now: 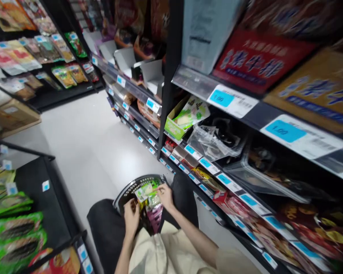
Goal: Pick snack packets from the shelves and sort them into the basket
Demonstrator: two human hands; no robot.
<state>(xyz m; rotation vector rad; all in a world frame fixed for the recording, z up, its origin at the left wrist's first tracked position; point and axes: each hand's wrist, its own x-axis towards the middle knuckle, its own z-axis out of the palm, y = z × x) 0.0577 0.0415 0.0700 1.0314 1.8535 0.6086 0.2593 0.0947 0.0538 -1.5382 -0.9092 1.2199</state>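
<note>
A dark shopping basket (133,180) with a perforated wall sits low between my knees. Inside its opening is a small green and white snack packet (143,192), pinched at its right edge by the fingers of my right hand (165,198). My left hand (131,214) is at the basket's left side with curled fingers; whatever they grip there is too dark and small to name. Below the packet, a shiny pink and purple package (155,214) lies in the basket, with something yellow beside it.
Shelving with blue price tags rises close on my right, holding a green display box (174,128) of packets and a clear plastic tray (217,142). On the left stand a low black rack (40,190) with green packets (20,236) and a cardboard box (14,116). Pale floor (85,133) runs between.
</note>
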